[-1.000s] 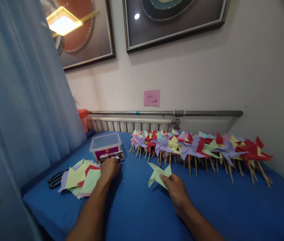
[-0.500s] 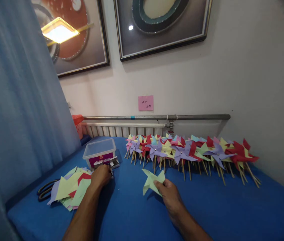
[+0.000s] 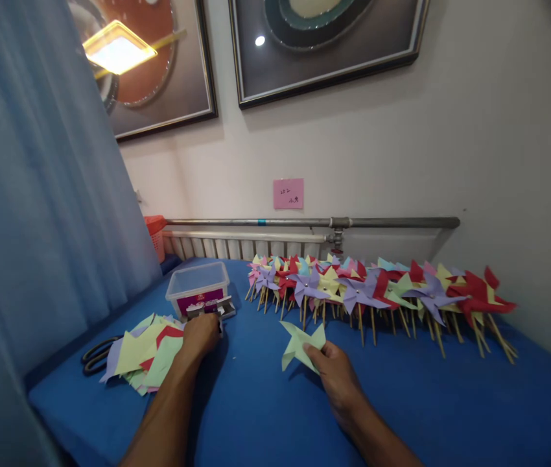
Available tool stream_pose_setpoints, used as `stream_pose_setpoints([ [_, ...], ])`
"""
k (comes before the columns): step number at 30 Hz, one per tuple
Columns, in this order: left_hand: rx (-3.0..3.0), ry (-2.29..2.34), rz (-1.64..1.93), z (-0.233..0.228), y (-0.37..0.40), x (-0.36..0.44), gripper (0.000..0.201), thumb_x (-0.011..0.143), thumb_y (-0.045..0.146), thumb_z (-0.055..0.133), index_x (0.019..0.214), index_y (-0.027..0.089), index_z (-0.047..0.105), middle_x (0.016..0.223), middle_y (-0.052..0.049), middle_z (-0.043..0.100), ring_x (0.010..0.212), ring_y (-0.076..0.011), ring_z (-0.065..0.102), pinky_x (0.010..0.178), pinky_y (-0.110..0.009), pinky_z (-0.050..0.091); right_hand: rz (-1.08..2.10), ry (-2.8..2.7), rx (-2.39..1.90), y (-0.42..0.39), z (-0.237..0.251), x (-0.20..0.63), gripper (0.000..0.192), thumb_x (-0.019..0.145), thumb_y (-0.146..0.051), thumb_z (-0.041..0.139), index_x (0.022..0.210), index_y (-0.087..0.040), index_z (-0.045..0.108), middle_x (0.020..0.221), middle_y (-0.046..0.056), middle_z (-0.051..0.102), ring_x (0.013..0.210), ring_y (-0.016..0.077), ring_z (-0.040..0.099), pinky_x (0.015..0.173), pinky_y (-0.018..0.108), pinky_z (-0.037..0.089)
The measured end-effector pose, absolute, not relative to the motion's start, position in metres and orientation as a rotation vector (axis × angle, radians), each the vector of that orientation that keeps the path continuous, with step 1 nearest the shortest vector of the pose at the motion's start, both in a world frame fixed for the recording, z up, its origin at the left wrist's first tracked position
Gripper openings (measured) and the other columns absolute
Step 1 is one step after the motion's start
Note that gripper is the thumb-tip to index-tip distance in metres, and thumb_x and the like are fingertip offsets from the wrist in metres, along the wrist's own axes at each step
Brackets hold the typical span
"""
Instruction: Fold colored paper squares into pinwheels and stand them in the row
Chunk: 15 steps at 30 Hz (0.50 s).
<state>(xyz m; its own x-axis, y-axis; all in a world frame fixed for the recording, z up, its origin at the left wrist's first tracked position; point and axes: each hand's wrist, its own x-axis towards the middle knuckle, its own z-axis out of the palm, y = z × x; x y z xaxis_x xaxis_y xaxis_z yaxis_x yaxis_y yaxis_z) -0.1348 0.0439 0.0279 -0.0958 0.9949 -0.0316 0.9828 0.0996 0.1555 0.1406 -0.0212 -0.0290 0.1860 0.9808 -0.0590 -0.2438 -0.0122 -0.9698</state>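
Note:
My right hand [image 3: 338, 373] pinches a pale green paper pinwheel [image 3: 297, 344] by one blade, thumb on top, just above the blue-covered table. My left hand [image 3: 201, 334] is at a small open box [image 3: 227, 307] in front of a clear plastic tub [image 3: 198, 280]. Its fingers are curled downward and closed, and the tips are hidden, so what they hold cannot be made out. Beside that forearm lies a pile of coloured paper pieces [image 3: 134, 353], yellow, green, red and purple.
Scissors with dark handles [image 3: 95, 357] lie partly under the paper pile. Many finished pinwheels on sticks [image 3: 358, 292] fill the back right of the table. A radiator [image 3: 246, 246] and a pipe [image 3: 402, 222] run along the wall. A blue curtain [image 3: 46, 194] hangs at left.
The camera view has shifted slightly. My left hand stays at the small box, with its fingers turned a little further down. My right hand still holds the green pinwheel.

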Motion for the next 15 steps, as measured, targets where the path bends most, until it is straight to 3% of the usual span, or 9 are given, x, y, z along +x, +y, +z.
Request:
stream_pose_setpoints([
  [4, 2.005, 2.332, 0.179, 0.0316, 0.0412, -0.1393, 0.029, 0.091, 0.023, 0.052, 0.1, 0.013, 0.077, 0.111, -0.024, 0.075, 0.105, -0.0358, 0.071, 0.086, -0.041, 0.05, 1.226, -0.877, -1.124, -0.0271, -0.0206, 0.1407, 0.028, 0.067, -0.041, 0.079, 0.084, -0.02, 0.076, 0.07, 0.004, 0.078, 0.071, 0.0277, 0.072, 0.061, 0.033, 0.052],
  [8, 1.973, 2.361, 0.164, 0.0314, 0.0398, -0.1411, 0.027, 0.085, 0.021, 0.058, 0.101, 0.012, 0.077, 0.112, -0.024, 0.075, 0.104, -0.0364, 0.071, 0.084, -0.039, 0.05, 1.227, -0.873, -1.136, -0.0283, -0.0182, 0.1406, 0.031, 0.066, -0.041, 0.079, 0.087, -0.019, 0.077, 0.074, 0.006, 0.079, 0.078, 0.0301, 0.075, 0.063, 0.034, 0.054],
  [15, 1.965, 2.353, 0.119, 0.0266, 0.0447, -0.1405, 0.03, 0.088, 0.018, 0.053, 0.105, 0.01, 0.077, 0.112, -0.025, 0.074, 0.104, -0.0363, 0.071, 0.082, -0.038, 0.051, 1.244, -0.855, -1.185, -0.0283, -0.0207, 0.1419, 0.042, 0.066, -0.044, 0.08, 0.098, -0.017, 0.076, 0.08, 0.007, 0.081, 0.083, 0.0316, 0.076, 0.064, 0.034, 0.055],
])
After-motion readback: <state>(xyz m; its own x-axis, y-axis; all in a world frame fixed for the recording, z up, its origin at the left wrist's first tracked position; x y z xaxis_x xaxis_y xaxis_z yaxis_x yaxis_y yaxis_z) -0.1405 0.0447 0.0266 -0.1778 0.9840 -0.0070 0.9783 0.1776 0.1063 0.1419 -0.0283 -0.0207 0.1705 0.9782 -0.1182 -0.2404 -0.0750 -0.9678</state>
